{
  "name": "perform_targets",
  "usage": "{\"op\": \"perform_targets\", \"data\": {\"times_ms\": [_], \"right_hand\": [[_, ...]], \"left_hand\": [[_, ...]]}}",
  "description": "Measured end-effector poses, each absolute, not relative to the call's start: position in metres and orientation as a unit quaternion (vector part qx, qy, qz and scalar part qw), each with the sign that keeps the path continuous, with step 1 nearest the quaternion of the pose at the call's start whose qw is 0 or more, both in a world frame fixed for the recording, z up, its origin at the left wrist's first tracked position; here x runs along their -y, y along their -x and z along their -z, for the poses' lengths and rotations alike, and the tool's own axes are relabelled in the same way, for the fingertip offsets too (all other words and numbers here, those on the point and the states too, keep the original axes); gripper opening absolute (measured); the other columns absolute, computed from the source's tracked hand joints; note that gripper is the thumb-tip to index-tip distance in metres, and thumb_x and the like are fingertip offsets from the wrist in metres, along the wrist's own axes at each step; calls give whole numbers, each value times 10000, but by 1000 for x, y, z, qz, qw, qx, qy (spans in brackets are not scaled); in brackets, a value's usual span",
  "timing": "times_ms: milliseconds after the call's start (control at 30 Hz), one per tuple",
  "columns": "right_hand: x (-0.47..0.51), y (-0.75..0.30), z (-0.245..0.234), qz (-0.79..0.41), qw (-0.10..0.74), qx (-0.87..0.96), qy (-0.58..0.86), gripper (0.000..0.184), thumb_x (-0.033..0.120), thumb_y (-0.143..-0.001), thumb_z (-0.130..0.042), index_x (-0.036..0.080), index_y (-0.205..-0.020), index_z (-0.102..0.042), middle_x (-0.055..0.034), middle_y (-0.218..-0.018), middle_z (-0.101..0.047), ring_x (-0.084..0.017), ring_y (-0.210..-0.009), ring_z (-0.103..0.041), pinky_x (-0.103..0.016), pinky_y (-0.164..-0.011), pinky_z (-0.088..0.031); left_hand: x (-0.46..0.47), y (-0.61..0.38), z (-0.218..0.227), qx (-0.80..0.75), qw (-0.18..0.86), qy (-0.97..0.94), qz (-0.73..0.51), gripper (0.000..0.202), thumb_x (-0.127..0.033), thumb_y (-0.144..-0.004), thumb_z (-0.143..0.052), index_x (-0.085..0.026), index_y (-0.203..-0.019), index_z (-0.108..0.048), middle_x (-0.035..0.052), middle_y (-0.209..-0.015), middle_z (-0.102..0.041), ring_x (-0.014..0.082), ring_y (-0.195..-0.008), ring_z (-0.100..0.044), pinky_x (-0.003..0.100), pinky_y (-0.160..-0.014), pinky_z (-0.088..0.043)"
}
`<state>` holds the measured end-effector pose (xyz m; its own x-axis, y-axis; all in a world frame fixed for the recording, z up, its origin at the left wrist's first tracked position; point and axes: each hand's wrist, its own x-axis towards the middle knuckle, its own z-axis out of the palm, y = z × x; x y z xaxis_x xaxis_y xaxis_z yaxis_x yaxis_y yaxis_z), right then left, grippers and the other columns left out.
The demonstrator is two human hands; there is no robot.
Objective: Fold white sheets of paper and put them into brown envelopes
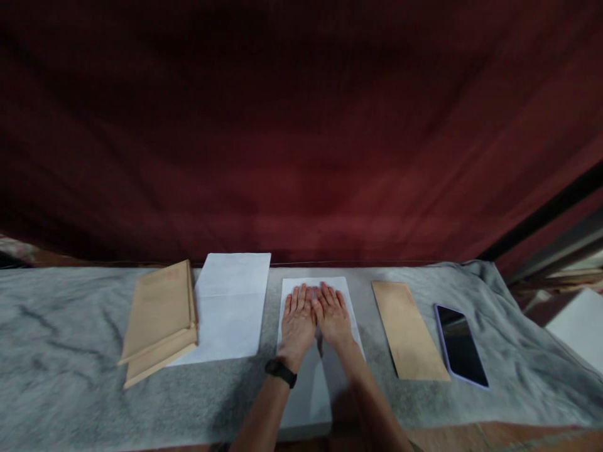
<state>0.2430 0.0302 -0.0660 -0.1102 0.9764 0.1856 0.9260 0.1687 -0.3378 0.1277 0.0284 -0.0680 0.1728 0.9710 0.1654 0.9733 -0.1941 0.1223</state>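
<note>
Under the left hand [298,323] and right hand [333,319], both flattened with fingers extended and nothing gripped, a white paper sheet [304,402] is pressed. It could be creased if the soft grey cloth [70,389] beneath is bunched by uneven pressure.

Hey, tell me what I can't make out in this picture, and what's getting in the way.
In the head view:
The middle of the white paper, hidden under the left hand and right hand.
Part of the creased sheet, covered by the stacked brown envelopes.
The reddish mark on that stack, too faint and blurred to read.
The pale object at far right, cut off by the picture's edge.
</note>
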Motion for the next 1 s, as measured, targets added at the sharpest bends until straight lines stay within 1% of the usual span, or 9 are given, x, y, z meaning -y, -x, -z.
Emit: {"op": "perform_targets", "data": {"times_ms": [133, 267, 400, 567, 733, 833, 933, 1000], "right_hand": [[-33, -242, 69, -49, 166, 735, 655, 506, 382, -1071, -257, 230, -1530, -408, -70, -1622, -329, -226, -1504, -302, -444, -1231, -179], [-34, -240, 73, -26, 178, 726, 664, 508, 360, -1067, -268, 208, -1528, -416, -106, -1625, -310, -265, -1496, -317, -485, -1218, -203], [-31, -244, 78, 2, 191, 727, 660, 525, 347, -1061, -264, 148, -1518, -431, -155, -1610, -329, -307, -1477, -348, -523, -1202, -229], [-27, -253, 84, 22, 217, 714, 665, 536, 339, -1055, -283, 121, -1530, -400, -177, -1600, -345, -301, -1471, -357, -530, -1183, -272], [-23, -263, 88, 43, 208, 717, 664, 571, 377, -1062, -249, 70, -1516, -409, -208, -1575, -384, -312, -1450, -385, -528, -1170, -293], [-19, -271, 91, 62, 221, 716, 660, 591, 414, -1062, -255, 62, -1507, -421, -221, -1549, -424, -321, -1421, -423, -529, -1154, -315], [-14, -279, 93, 65, 239, 711, 658, 611, 439, -1057, -280, 44, -1500, -425, -251, -1528, -443, -346, -1399, -447, -553, -1143, -324], [-11, -283, 92, 50, 249, 711, 656, 624, 439, -1058, -258, 24, -1491, -430, -270, -1522, -440, -363, -1412, -426, -585, -1144, -314]], "left_hand": [[-28, -125, 72, 644, 19, 756, 114, 536, -259, -1021, -285, -124, -1526, -400, 115, -1615, -335, 257, -1516, -265, 479, -1237, -244], [-26, -122, 71, 642, 18, 754, 137, 547, -298, -1026, -291, -126, -1538, -374, 123, -1611, -341, 245, -1514, -274, 474, -1234, -252], [-23, -117, 67, 645, 8, 750, 146, 549, -313, -1026, -303, -101, -1525, -392, 140, -1609, -342, 247, -1507, -291, 458, -1236, -248], [-18, -111, 64, 645, 4, 750, 147, 567, -349, -1031, -305, -77, -1522, -387, 155, -1603, -346, 247, -1503, -301, 449, -1237, -244], [-14, -106, 63, 650, 3, 746, 146, 575, -365, -1034, -305, -80, -1528, -376, 156, -1598, -357, 241, -1505, -296, 439, -1238, -239], [-12, -102, 63, 650, 0, 747, 142, 571, -365, -1036, -300, -77, -1522, -385, 154, -1598, -358, 241, -1504, -299, 433, -1236, -242], [-7, -101, 60, 652, 7, 745, 141, 578, -356, -1038, -295, -31, -1509, -385, 187, -1594, -353, 257, -1502, -303, 436, -1240, -228], [-1, -105, 57, 643, 14, 752, 148, 579, -341, -1036, -302, -7, -1504, -374, 210, -1592, -348, 267, -1506, -290, 445, -1242, -217]]}}
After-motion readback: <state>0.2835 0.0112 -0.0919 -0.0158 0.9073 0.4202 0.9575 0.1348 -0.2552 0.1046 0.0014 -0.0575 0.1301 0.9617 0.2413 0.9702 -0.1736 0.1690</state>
